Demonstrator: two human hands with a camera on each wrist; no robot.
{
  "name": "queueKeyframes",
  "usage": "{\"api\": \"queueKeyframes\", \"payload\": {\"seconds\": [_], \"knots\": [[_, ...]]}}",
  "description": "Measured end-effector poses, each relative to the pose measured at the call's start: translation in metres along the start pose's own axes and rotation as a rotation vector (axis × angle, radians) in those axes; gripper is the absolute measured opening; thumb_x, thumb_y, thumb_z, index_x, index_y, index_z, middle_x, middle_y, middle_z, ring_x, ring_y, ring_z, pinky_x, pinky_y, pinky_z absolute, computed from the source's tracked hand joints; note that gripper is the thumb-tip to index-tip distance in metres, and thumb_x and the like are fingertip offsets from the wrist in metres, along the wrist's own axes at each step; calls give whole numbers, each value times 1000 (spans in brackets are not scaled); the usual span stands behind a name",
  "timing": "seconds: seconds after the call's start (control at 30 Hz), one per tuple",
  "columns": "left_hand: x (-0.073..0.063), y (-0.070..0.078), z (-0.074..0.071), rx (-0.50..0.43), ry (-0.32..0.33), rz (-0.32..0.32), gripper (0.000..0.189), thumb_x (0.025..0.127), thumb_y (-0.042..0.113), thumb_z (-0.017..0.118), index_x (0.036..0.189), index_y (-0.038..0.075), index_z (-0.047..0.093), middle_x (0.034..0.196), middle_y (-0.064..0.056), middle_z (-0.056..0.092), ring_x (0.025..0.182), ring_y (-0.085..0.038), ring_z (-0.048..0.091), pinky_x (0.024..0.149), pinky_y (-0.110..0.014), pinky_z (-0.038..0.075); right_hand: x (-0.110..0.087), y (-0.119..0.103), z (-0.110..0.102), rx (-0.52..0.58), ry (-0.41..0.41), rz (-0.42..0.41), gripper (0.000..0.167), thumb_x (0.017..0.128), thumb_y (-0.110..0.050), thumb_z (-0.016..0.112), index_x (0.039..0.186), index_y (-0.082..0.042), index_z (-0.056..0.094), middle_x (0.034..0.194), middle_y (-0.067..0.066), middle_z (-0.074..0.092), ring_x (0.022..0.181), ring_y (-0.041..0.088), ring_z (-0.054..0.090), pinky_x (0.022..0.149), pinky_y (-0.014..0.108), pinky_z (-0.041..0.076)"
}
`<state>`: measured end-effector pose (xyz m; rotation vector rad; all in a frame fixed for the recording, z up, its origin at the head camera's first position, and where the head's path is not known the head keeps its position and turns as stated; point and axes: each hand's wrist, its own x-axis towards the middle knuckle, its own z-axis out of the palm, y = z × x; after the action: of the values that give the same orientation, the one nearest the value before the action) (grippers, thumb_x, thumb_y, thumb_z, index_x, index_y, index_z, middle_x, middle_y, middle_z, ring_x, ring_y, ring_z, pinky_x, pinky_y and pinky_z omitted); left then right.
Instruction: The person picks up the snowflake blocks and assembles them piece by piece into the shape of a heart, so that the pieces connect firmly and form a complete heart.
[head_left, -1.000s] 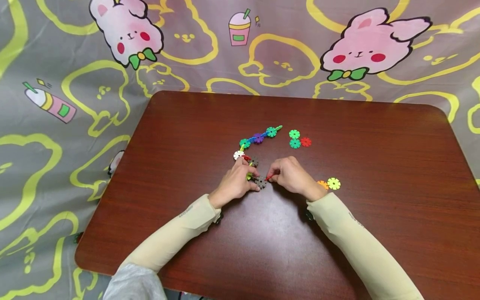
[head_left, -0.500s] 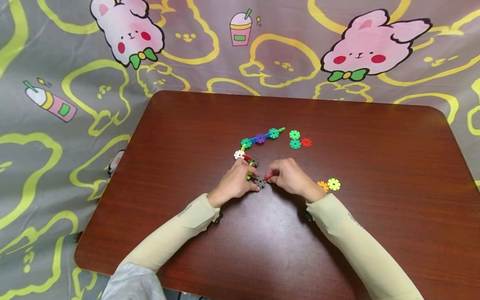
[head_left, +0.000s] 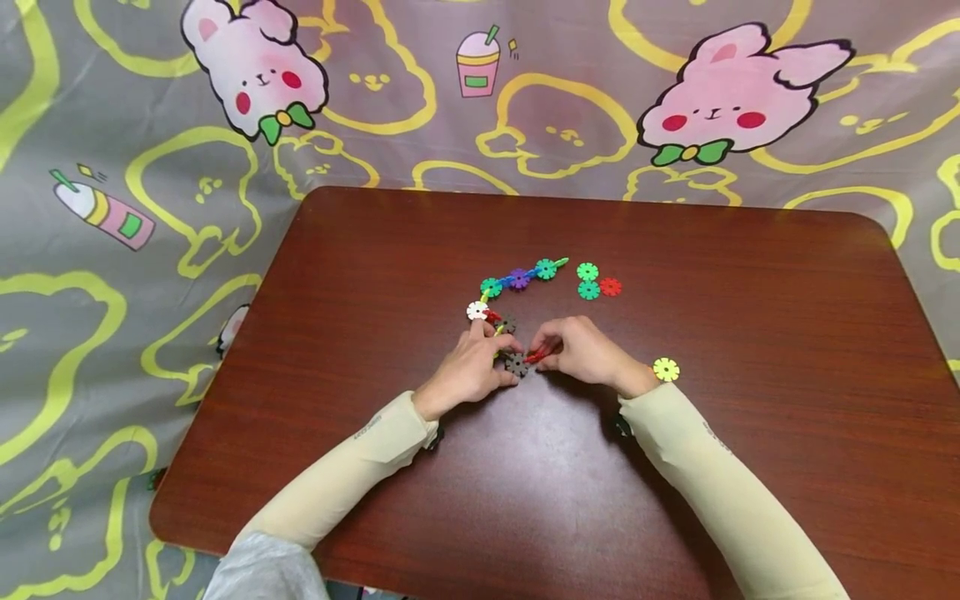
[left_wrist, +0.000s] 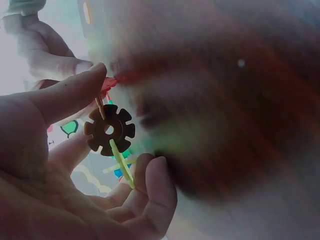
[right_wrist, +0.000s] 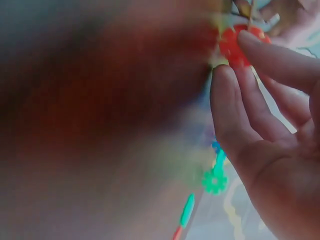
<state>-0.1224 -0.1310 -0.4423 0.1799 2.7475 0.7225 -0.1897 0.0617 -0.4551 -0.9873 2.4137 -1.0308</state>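
A chain of slotted plastic discs runs from a green disc [head_left: 546, 268] past a purple disc [head_left: 519, 278] and a white disc [head_left: 477, 311] down to a grey disc [head_left: 516, 364]. My left hand [head_left: 468, 367] holds the chain's near end, with thumb and fingers about the grey disc. In the left wrist view, a dark brown disc [left_wrist: 95, 129] has a yellow disc [left_wrist: 123, 167] slotted into it. My right hand [head_left: 581, 354] pinches a red disc [right_wrist: 232, 47] between thumb and fingers, at the grey disc's right edge. Whether their slots interlock, I cannot tell.
Two loose green discs [head_left: 588, 272] and a red one [head_left: 611, 287] lie on the brown table [head_left: 675, 250] beyond my right hand. A yellow disc [head_left: 666, 369] lies by my right wrist. A patterned cloth [head_left: 420, 83] hangs behind the table.
The red disc has turned in my right fingers and shows more of its face. The orange disc by the right wrist is now almost wholly hidden. My left hand has barely moved.
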Motion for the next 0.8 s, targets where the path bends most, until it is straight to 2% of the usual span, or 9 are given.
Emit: {"api": "queueKeyframes", "payload": {"seconds": [0.17, 0.33, 0.47, 0.63, 0.7, 0.8], "knots": [[0, 1, 0, 10, 2, 4, 37, 84, 30, 75, 118, 27, 65, 120, -12, 43, 101, -31, 48, 75, -41, 49, -3, 9, -20, 10, 37, 65, 12, 79, -10, 78, 90, -8, 72, 83, 2, 73, 75, 12, 66, 69, 28, 51], [-1, 0, -1, 10, -7, 15, 36, 84, 30, 75, 119, 26, 65, 120, -12, 42, 100, -30, 47, 77, -38, 46, -6, 21, -43, -39, 158, 188, 9, 83, -14, 74, 90, -8, 73, 84, 5, 72, 74, 17, 60, 69, 30, 45], [-2, -2, -3, 13, -8, 3, 36, 84, 30, 75, 118, 27, 65, 123, -12, 43, 105, -31, 44, 82, -42, 44, -8, 30, -54, -52, 219, 267, 12, 85, -14, 72, 94, -6, 72, 84, 10, 72, 75, 21, 61, 70, 31, 44], [-3, -5, -3, 22, 1, -18, 38, 82, 29, 76, 119, 27, 65, 131, -12, 42, 115, -32, 40, 87, -47, 40, -6, 40, -56, -117, 225, 235, 19, 85, -5, 65, 103, 1, 68, 99, 20, 67, 86, 32, 63, 80, 42, 48], [-3, -6, -4, 29, 3, -17, 38, 82, 29, 76, 118, 27, 65, 133, -13, 41, 117, -33, 39, 87, -48, 38, -5, 42, -55, -180, 224, 198, 24, 84, -2, 62, 107, 3, 67, 108, 23, 63, 97, 37, 59, 89, 47, 45], [-3, -7, -5, 41, 5, -15, 37, 82, 27, 76, 118, 27, 65, 135, -13, 40, 118, -34, 38, 88, -48, 38, -1, 43, -51, -272, 218, 158, 29, 83, -1, 59, 111, 4, 66, 115, 24, 59, 104, 43, 52, 94, 50, 40]]}}
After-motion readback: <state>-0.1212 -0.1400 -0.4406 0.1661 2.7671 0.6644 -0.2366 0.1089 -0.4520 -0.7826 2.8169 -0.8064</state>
